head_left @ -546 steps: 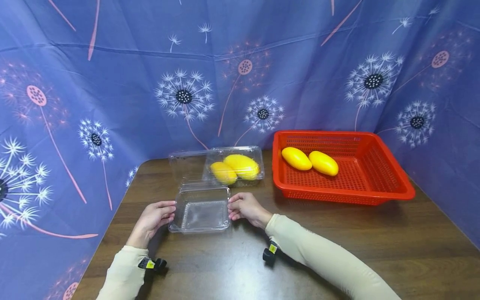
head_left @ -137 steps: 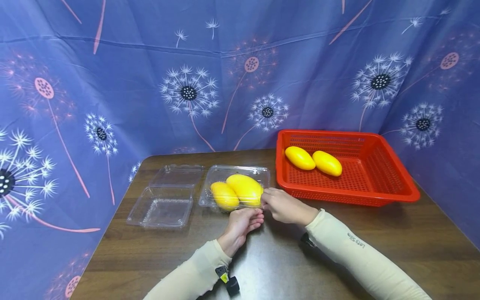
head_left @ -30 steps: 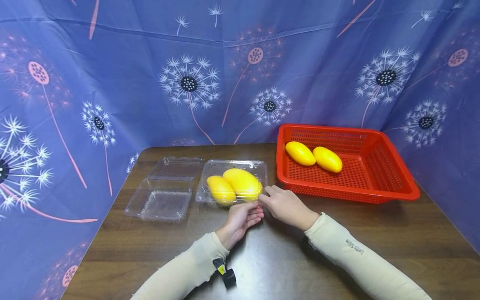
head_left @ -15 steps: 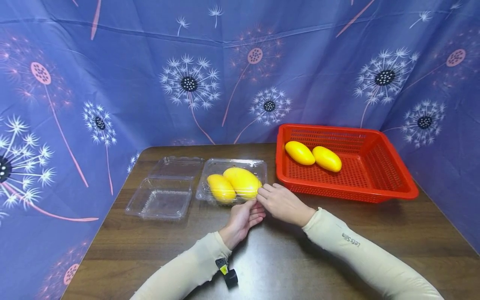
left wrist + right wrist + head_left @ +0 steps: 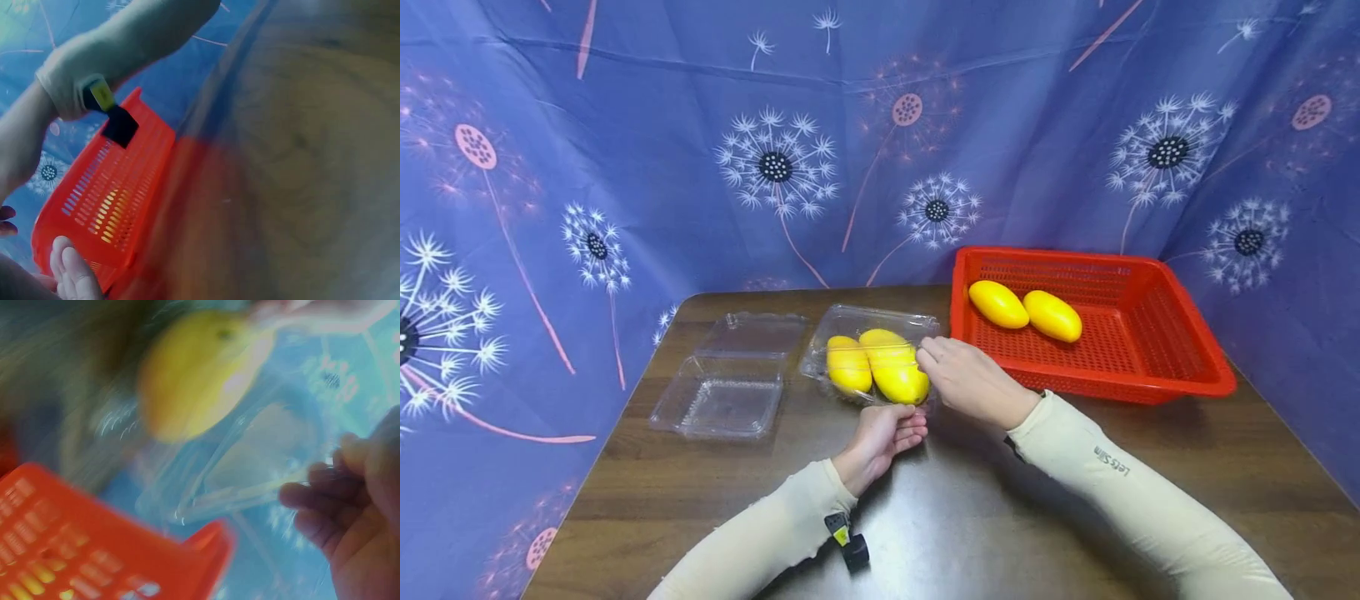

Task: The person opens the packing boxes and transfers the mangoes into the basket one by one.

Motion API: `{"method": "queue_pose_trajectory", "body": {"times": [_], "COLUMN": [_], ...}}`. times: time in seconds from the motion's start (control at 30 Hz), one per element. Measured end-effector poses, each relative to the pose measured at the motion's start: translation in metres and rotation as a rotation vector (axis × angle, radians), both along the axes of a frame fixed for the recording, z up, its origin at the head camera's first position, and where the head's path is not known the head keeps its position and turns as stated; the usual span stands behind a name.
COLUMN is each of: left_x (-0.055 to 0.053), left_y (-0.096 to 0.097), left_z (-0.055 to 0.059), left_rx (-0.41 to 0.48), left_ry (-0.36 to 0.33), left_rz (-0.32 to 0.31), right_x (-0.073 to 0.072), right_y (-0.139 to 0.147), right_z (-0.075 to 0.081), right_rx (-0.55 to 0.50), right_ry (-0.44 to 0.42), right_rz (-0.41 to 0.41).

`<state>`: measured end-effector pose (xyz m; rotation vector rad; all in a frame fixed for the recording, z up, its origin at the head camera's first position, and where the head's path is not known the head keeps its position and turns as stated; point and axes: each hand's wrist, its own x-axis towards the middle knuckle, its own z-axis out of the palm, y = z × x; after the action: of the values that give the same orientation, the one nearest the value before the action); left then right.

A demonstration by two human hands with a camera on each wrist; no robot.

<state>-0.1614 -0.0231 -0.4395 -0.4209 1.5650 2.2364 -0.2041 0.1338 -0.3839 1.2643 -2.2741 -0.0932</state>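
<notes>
Two yellow mangoes (image 5: 848, 365) lie side by side in a clear clamshell box (image 5: 827, 321) near the table's middle. My left hand (image 5: 880, 437) pinches the box's front right corner, thumb on top. Just above it, my right hand (image 5: 966, 377) pinches the lid's edge, which stands lifted off the base. In the right wrist view the fingers (image 5: 319, 506) meet the edge of the clear lid (image 5: 262, 456), beside a blurred mango (image 5: 200, 375). The left wrist view catches only part of a hand (image 5: 75, 275) low at the left.
A second clear clamshell box (image 5: 722, 404) lies open and empty at the left. At the right stands a red slotted basket (image 5: 1120, 350) holding two more mangoes (image 5: 998, 304). A patterned blue cloth (image 5: 850, 167) hangs behind the wooden table (image 5: 925, 517).
Long before, both hands held the empty box, which now lies at the left. Half a second ago the mango box's lid lay down; my right hand has raised its front edge.
</notes>
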Motion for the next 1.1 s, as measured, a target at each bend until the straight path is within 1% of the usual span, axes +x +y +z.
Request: {"method": "queue_pose_trajectory", "body": {"times": [0.07,0.13,0.27,0.43,0.63,0.83,1.1], "left_x": [-0.003,-0.005,-0.005,-0.003,0.0,0.0,-0.002], "left_y": [-0.002,-0.003,-0.004,-0.004,-0.007,-0.013,-0.02], "left_z": [0.003,0.004,0.002,-0.002,-0.003,-0.002,-0.005], "left_rx": [0.01,0.017,0.026,0.03,0.023,0.013,-0.004], "left_ry": [-0.004,-0.004,-0.03,-0.025,-0.026,-0.019,-0.013], "left_rz": [-0.004,-0.009,-0.025,-0.017,-0.018,-0.007,0.018], "right_x": [0.0,0.0,0.002,0.004,0.005,0.004,0.003], "right_y": [-0.003,-0.005,-0.003,0.002,0.005,0.006,0.007], "right_z": [0.012,0.014,0.008,0.001,-0.002,-0.004,-0.005], "right_rx": [0.006,0.031,0.024,-0.03,-0.096,-0.119,-0.133], "right_ry": [-0.003,-0.017,-0.071,-0.119,-0.135,-0.139,-0.148], "right_rz": [-0.003,-0.005,-0.025,0.001,0.033,0.049,0.058]}}
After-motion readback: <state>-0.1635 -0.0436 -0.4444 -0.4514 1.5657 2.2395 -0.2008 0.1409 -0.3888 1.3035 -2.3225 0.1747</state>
